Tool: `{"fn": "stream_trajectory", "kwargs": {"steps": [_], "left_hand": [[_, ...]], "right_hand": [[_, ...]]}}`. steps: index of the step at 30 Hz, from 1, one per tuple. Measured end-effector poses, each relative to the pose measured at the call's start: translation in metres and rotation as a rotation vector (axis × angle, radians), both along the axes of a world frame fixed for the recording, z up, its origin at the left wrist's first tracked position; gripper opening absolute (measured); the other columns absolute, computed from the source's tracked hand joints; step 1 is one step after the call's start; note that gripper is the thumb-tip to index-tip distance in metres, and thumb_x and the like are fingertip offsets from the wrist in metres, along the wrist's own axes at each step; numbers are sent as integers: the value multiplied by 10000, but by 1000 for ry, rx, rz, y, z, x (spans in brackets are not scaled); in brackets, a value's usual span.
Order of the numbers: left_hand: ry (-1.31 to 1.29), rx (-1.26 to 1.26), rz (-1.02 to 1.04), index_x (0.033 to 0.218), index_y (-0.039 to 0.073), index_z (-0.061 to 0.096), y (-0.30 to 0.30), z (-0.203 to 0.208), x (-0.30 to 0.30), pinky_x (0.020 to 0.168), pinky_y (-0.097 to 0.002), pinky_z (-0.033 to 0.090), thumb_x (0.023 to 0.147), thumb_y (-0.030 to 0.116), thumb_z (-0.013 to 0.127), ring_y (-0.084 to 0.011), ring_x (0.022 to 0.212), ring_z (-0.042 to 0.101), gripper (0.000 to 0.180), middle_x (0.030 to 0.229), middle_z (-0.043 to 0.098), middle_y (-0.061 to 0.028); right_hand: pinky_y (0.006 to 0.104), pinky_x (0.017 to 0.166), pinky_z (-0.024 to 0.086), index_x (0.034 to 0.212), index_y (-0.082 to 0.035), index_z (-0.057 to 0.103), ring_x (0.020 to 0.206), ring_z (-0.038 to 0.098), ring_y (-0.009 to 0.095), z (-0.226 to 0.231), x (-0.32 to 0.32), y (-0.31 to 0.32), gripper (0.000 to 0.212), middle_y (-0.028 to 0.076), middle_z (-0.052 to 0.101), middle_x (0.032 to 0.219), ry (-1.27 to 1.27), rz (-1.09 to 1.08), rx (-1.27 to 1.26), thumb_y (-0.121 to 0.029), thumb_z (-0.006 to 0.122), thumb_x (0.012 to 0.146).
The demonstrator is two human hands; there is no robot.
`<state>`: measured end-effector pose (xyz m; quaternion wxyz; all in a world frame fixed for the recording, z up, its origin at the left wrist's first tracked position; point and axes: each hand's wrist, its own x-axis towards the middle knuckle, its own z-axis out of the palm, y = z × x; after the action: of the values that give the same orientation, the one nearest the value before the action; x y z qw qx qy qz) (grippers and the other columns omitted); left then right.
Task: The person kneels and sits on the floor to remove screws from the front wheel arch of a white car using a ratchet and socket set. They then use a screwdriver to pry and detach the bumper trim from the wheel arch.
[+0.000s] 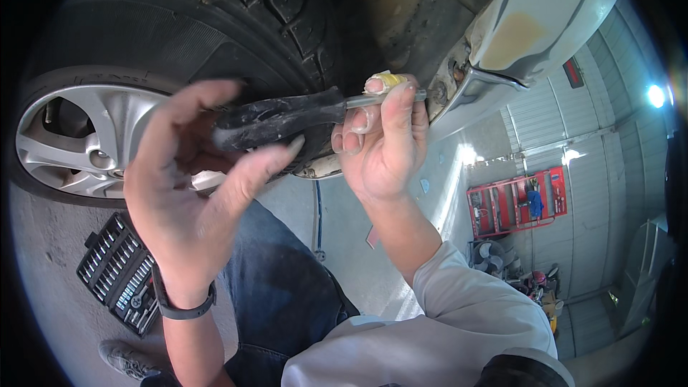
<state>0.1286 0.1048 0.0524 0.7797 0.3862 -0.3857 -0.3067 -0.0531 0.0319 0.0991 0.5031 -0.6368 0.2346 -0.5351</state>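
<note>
A screwdriver (287, 116) with a thick, dark, dirt-marked handle and a metal shaft lies level before me, its handle toward the left. My right hand (390, 129) grips the shaft near its far end, thumb over it; one finger has a yellow-and-white wrap (387, 82) round it. The tip is partly hidden by the fingers. Around the handle's butt, my left hand (190, 179) is spread, thumb and fingers apart and slightly blurred, not closed on the handle. Behind the tool is a car tire (172, 29) on a silver wheel (107, 118).
At right of the tire is the pale car body panel (530, 21) with a worn lower edge. An opened socket set case (118, 272) rests on the floor at lower left, near a shoe (129, 360). A red tool rack (517, 203) stands against the far wall beside assorted clutter (502, 258).
</note>
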Motion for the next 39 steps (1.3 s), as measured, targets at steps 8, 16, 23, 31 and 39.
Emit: {"fn": "stream_trajectory", "kwargs": {"steps": [8, 16, 23, 31, 39], "left_hand": [[-428, -176, 101, 1037, -45, 743, -9, -21, 24, 683, -255, 605, 810, 165, 869, -165, 766, 755, 334, 914, 781, -120], [-266, -61, -18, 1171, -45, 679, -7, -23, 12, 680, -229, 587, 924, 168, 790, -127, 781, 733, 344, 946, 755, -100], [-302, -69, -24, 1048, -56, 707, -12, -21, 13, 648, -218, 547, 884, 194, 831, -124, 718, 718, 324, 801, 732, -60], [-205, 94, -119, 828, -35, 702, -6, -18, 16, 494, -212, 454, 987, 359, 709, -98, 526, 624, 424, 608, 647, -47], [-184, -209, 35, 1088, -28, 709, -9, -18, 9, 762, -270, 584, 846, 189, 867, -164, 846, 719, 362, 963, 738, -125]], "right_hand": [[318, 580, 580, 1238, -71, 588, 614, 631, 134, 9, 0, -2, 295, 20, 644, 789, 76, 111, -93, -301, 446, 1121], [329, 526, 578, 1161, 1, 628, 662, 671, 170, 3, -5, -1, 206, 114, 687, 887, -74, 112, -18, -171, 545, 1084], [317, 510, 572, 1059, -24, 665, 660, 658, 155, -1, 1, -7, 284, 119, 689, 933, -127, 110, -14, -306, 650, 1036], [305, 531, 571, 1161, -25, 639, 675, 658, 158, 5, 0, -1, 218, 135, 691, 974, -39, 46, -16, -213, 623, 1051], [248, 453, 488, 1007, -76, 657, 604, 615, 99, -3, 2, -3, 212, 76, 692, 910, -117, 42, -11, -286, 668, 1029]]}}
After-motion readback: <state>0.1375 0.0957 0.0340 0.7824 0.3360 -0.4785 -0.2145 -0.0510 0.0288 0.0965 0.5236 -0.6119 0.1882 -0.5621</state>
